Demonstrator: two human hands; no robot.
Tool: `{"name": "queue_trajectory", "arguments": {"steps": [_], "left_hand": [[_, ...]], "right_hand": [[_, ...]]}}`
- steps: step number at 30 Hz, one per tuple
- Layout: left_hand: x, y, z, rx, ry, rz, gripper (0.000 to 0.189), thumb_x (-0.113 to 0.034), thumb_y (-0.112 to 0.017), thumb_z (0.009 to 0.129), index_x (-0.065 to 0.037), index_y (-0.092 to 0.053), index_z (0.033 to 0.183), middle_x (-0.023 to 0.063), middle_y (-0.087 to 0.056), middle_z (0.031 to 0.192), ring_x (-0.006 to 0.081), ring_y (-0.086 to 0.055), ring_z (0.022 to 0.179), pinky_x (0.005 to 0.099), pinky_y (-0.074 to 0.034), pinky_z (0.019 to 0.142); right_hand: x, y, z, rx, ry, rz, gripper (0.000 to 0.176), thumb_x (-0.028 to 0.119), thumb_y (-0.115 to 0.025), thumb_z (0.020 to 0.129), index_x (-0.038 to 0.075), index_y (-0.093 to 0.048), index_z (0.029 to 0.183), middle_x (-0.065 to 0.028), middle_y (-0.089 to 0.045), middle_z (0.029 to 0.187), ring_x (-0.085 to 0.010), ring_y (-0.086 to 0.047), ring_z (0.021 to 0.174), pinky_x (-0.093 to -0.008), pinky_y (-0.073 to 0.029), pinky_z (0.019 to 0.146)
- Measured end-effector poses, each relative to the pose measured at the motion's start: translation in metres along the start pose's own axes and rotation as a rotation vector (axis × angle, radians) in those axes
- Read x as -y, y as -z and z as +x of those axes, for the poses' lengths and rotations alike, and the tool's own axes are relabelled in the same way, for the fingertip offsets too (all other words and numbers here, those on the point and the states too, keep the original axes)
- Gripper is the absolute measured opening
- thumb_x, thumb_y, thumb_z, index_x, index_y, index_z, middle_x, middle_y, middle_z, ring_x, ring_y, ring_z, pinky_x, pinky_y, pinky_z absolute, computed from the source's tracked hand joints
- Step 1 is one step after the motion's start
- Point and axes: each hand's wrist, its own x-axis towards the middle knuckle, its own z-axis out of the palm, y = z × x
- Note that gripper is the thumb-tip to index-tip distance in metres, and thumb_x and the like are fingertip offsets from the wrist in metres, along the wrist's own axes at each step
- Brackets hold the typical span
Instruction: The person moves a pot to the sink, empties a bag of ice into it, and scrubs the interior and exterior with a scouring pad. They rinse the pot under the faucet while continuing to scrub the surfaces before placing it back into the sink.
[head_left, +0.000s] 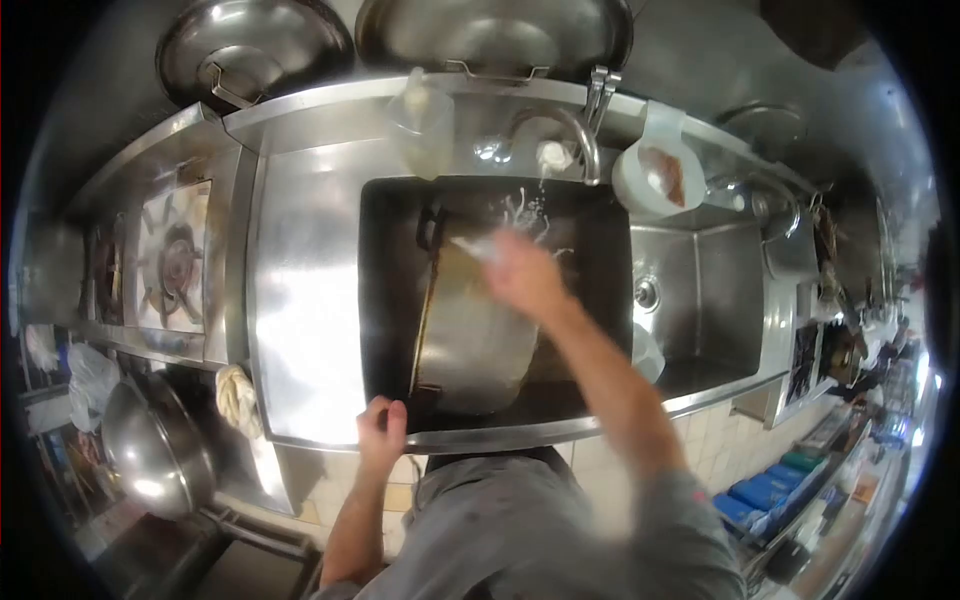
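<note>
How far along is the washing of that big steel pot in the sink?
Done: the large steel pot lies tipped in the deep steel sink basin, and water splashes below the curved metal faucet. In hand: the blurred right hand is at the pot's upper end, and the left hand grips the basin's front edge. Left: the pot is not yet out of the basin, and its cleanliness cannot be judged.

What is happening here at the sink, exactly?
A person stands at a steel sink. The right hand, blurred, is over a large metal pot lying tilted in the basin, close to water splashing under the faucet. The left hand holds the sink's front rim. Whether the right hand holds anything is unclear.
</note>
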Motion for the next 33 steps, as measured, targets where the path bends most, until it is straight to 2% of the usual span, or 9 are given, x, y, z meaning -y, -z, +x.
{"name": "queue_trajectory", "arguments": {"steps": [3,6,8,11,17,23,27,29,33], "left_hand": [[-0.010,-0.004,-0.002,-0.071,0.003,-0.005,0.030,-0.018,-0.066,0.098,-0.001,-0.057,0.075,0.0022,-0.051,0.057,0.0074,-0.044,0.055,0.0288,-0.033,0.048],[0.007,-0.007,-0.003,-0.067,-0.014,-0.038,0.027,-0.016,-0.064,0.098,-0.001,-0.057,0.076,0.0031,-0.054,0.061,0.0077,-0.048,0.058,0.0277,-0.036,0.051],[0.008,-0.005,-0.007,-0.064,0.006,-0.069,0.026,-0.016,-0.063,0.099,-0.002,-0.058,0.078,0.0023,-0.057,0.066,0.0072,-0.051,0.061,0.0263,-0.038,0.053],[0.001,-0.008,-0.011,-0.103,0.090,-0.104,0.025,-0.018,-0.063,0.100,-0.002,-0.059,0.080,0.0006,-0.057,0.065,0.0073,-0.051,0.060,0.0257,-0.039,0.053],[-0.003,-0.015,-0.021,-0.123,0.139,-0.137,0.030,-0.020,-0.063,0.101,-0.003,-0.057,0.077,-0.0005,-0.056,0.063,0.0069,-0.050,0.058,0.0252,-0.039,0.052],[0.011,-0.009,-0.018,-0.067,0.084,-0.135,0.030,-0.020,-0.062,0.099,-0.003,-0.056,0.075,0.0012,-0.054,0.062,0.0077,-0.049,0.057,0.0254,-0.037,0.051],[0.015,-0.013,-0.023,-0.078,0.095,-0.130,0.031,-0.019,-0.062,0.099,-0.003,-0.056,0.074,0.0006,-0.053,0.059,0.0073,-0.048,0.056,0.0257,-0.035,0.050],[0.017,-0.013,-0.019,-0.089,0.077,-0.114,0.031,-0.020,-0.062,0.099,-0.002,-0.056,0.075,0.0002,-0.053,0.059,0.0067,-0.048,0.056,0.0255,-0.035,0.050],[0.020,-0.015,-0.019,-0.100,0.031,-0.098,0.036,-0.028,-0.062,0.101,-0.004,-0.053,0.075,0.0009,-0.054,0.063,0.0079,-0.052,0.055,0.0250,-0.041,0.050]], "right_hand": [[0.054,-0.025,-0.031,0.105,0.281,0.162,0.029,0.021,-0.071,0.080,0.008,-0.057,0.102,-0.0177,-0.069,0.097,-0.0382,-0.069,0.091,-0.0502,-0.056,0.077],[0.039,-0.021,-0.018,-0.031,0.317,0.175,0.026,0.022,-0.070,0.081,0.009,-0.057,0.100,-0.0174,-0.069,0.098,-0.0378,-0.069,0.092,-0.0513,-0.056,0.076],[-0.002,-0.009,0.037,0.182,-0.039,0.123,0.024,0.022,-0.069,0.083,0.009,-0.058,0.100,-0.0167,-0.070,0.099,-0.0374,-0.069,0.094,-0.0511,-0.056,0.076],[-0.017,-0.027,0.037,-0.071,0.097,0.122,0.025,0.023,-0.069,0.083,0.009,-0.058,0.101,-0.0150,-0.066,0.088,-0.0392,-0.067,0.084,-0.0510,-0.055,0.070],[0.044,-0.009,-0.073,0.158,0.454,0.162,0.040,0.023,-0.079,0.071,0.015,-0.064,0.107,-0.0068,-0.062,0.094,-0.0292,-0.060,0.094,-0.0436,-0.042,0.085],[-0.043,-0.005,-0.066,-0.249,0.234,0.180,0.041,0.020,-0.067,0.076,0.007,-0.061,0.114,-0.0139,-0.060,0.108,-0.0364,-0.057,0.104,-0.0497,-0.044,0.090],[-0.020,-0.025,0.024,-0.136,0.196,0.024,0.039,0.021,-0.066,0.082,0.004,-0.060,0.116,-0.0161,-0.060,0.115,-0.0381,-0.057,0.109,-0.0504,-0.046,0.093],[0.033,-0.014,0.014,0.066,0.181,0.060,0.040,0.021,-0.067,0.083,0.005,-0.059,0.118,-0.0151,-0.060,0.119,-0.0366,-0.057,0.111,-0.0494,-0.046,0.095],[0.078,-0.024,-0.077,-0.015,0.366,0.103,0.044,0.020,-0.076,0.078,0.010,-0.060,0.118,-0.0118,-0.055,0.136,-0.0324,-0.048,0.132,-0.0533,-0.032,0.118]]}}
